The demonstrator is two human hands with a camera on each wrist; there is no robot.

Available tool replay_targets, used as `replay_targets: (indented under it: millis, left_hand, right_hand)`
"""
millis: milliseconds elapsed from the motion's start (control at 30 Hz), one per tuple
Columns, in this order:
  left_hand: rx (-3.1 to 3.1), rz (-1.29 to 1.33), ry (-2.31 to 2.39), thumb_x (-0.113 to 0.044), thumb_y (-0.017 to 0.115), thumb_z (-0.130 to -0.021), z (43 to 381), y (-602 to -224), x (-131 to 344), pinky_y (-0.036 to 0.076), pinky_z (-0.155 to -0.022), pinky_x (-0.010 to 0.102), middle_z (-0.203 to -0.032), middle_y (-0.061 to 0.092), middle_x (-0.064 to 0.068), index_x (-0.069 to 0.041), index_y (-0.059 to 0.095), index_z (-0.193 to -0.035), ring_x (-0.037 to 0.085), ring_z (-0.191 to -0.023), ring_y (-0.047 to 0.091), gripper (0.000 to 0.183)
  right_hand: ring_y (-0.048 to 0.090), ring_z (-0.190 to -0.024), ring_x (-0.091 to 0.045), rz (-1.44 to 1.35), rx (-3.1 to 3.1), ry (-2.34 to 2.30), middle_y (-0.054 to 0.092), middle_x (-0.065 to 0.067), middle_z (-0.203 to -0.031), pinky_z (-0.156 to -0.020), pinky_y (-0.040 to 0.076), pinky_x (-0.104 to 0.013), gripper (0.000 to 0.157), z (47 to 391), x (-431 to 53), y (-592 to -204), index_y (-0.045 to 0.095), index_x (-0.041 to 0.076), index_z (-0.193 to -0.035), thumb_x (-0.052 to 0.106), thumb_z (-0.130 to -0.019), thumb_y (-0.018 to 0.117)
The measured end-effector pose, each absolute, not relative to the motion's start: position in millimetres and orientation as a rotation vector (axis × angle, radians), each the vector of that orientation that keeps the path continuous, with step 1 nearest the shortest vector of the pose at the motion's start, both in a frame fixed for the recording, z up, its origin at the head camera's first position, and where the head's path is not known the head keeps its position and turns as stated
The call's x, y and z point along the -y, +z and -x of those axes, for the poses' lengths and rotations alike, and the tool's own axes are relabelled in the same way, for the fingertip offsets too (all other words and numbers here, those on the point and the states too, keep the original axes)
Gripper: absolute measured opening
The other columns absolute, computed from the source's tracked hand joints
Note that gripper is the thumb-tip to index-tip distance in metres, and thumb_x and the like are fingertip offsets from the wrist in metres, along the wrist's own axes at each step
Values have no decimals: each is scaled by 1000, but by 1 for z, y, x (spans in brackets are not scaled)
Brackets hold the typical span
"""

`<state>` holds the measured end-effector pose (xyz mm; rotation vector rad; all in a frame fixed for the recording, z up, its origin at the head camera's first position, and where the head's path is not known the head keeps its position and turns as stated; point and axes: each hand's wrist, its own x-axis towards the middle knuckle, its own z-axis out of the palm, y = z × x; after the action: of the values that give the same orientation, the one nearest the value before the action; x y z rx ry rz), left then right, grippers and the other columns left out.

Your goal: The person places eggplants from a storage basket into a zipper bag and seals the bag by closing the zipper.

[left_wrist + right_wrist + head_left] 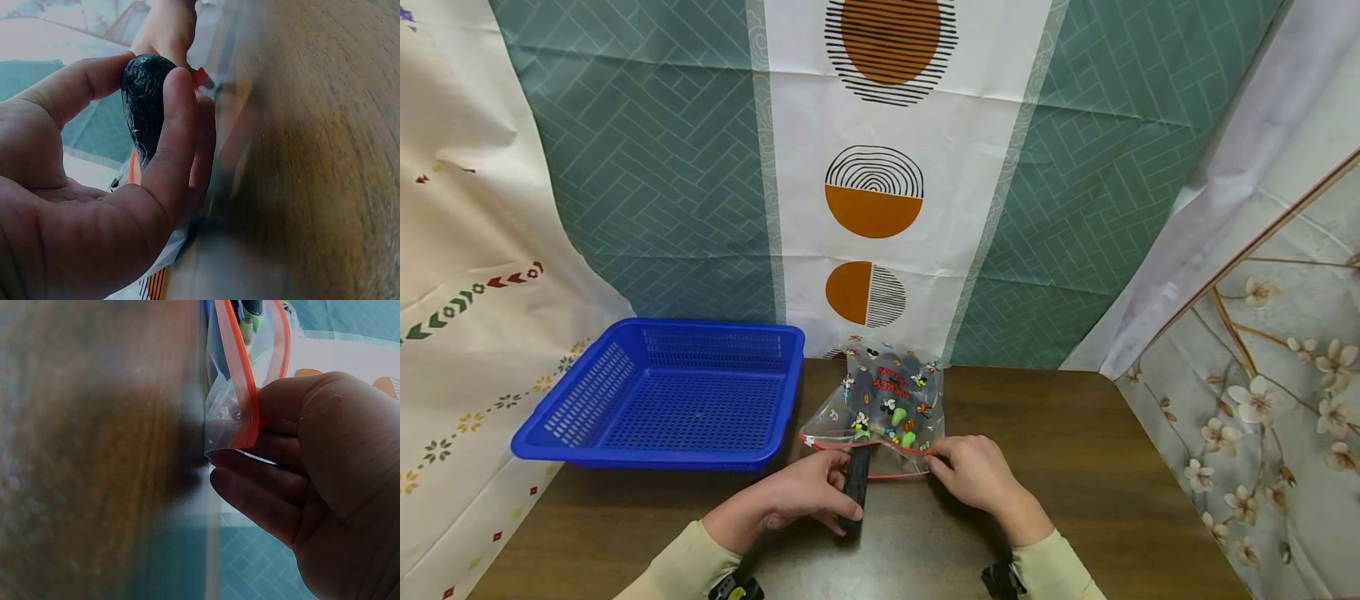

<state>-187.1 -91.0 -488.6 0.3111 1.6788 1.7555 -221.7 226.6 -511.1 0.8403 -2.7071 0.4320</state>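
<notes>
My left hand (808, 492) grips a long black thing (856, 483) with a rounded end and a crinkled, glossy surface. In the left wrist view, thumb and fingers close round this black thing (142, 103). Its far end reaches the mouth of a clear zip bag (891, 408) printed with cartoon figures; how far in it lies is hard to tell. Light-green and dark shapes show in or through the bag. My right hand (981, 473) pinches the right corner of the bag's red-edged mouth (244, 381), which stands parted in the right wrist view.
A blue plastic basket (700, 408) stands on the brown wooden table (1037, 417), left of the bag. Behind the table hangs a green and white patterned cloth (700, 167). Floral cloths (1262, 408) flank both sides.
</notes>
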Motion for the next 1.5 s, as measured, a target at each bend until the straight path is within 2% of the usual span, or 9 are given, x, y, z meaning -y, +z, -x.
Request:
replay_targets:
  millis: [100,233,467,567,700,833,1100,1233,1500]
  left_hand:
    - [-1694,-311,1769,11,80,-83,187,-489,90,69,-70,39,-103,70,23,16,46,-143,26,-82,75,69]
    - [-1693,-319,1796,9,79,-89,188,-490,90,69,-74,40,-104,71,21,17,49,-140,26,-85,75,59]
    - [-1644,-299,1817,4,73,-99,189,-488,90,69,-81,42,-112,70,28,18,46,-145,32,-94,78,55]
    - [-1634,-279,1813,1,70,-102,188,-487,90,69,-79,42,-112,71,32,17,44,-145,34,-89,79,53]
    - [-1625,-257,1806,-3,69,-106,187,-488,90,70,-75,42,-110,71,34,14,42,-146,30,-82,80,51]
    - [-1625,-251,1803,-2,71,-104,187,-488,90,69,-75,41,-109,71,31,15,44,-144,28,-81,80,51]
    - [-1630,-298,1823,13,76,-94,189,-491,90,69,-75,37,-100,74,23,15,50,-138,25,-80,78,51]
    - [-1638,-291,1829,13,73,-98,189,-494,89,69,-76,38,-100,73,21,15,50,-138,23,-79,77,46]
    - [-1649,-276,1810,0,68,-106,190,-494,88,68,-73,34,-93,73,16,13,59,-124,17,-74,75,24]
  right_hand:
    - [71,-72,-9,-839,2710,433,79,11,-86,-64,59,-37,4,221,-227,-511,86,22,-96,22,-100,83]
    - [72,-73,-9,-839,2710,429,79,11,-87,-64,59,-38,4,221,-226,-511,86,22,-96,22,-100,83]
    - [71,-72,-9,-837,2713,432,79,11,-86,-63,57,-38,5,221,-226,-510,86,22,-96,22,-99,83]
    - [70,-71,-8,-835,2717,431,78,12,-85,-62,57,-37,5,221,-226,-510,86,22,-95,22,-100,83]
    - [69,-70,-7,-836,2717,441,77,13,-83,-61,56,-36,6,222,-226,-511,85,22,-94,22,-100,83]
    - [68,-69,-6,-840,2715,446,76,13,-83,-61,56,-35,6,222,-226,-511,85,23,-94,22,-100,83]
    - [63,-66,-4,-843,2706,446,75,14,-81,-58,52,-33,7,222,-227,-512,84,23,-92,21,-99,84]
    - [66,-67,-5,-846,2704,444,76,14,-82,-59,54,-34,7,222,-227,-512,84,23,-92,21,-99,84]
    - [69,-69,-7,-848,2709,454,77,12,-83,-61,57,-35,6,221,-226,-510,85,21,-94,20,-100,83]
